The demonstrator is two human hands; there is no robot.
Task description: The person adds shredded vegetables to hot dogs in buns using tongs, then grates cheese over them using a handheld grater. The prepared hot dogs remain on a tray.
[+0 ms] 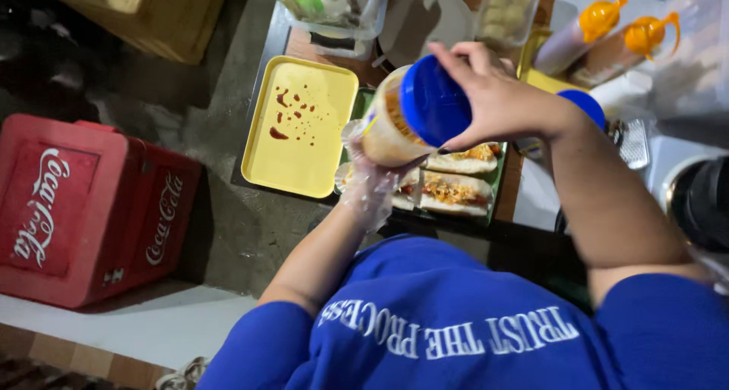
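Standing left on the floor is one red plastic cooler (83,208), boxy and hard. One flat yellow tray (300,128), spotted with red sauce, lies beside one green tray (497,179) bearing two filled buns (456,192). Above them, one round jar (391,128) with pale filling tilts: the left hand (368,181), in a thin clear glove, cups its body, while the right hand (493,94) grips its blue lid (434,101). Two orange-capped squeeze bottles (600,29) stand behind.

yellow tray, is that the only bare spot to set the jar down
Mostly. The flat yellow plastic tray is bare apart from red sauce drips. The green tray beside it is filled with sandwiches. Behind, the clear tub, round plate and orange-capped bottles crowd together.
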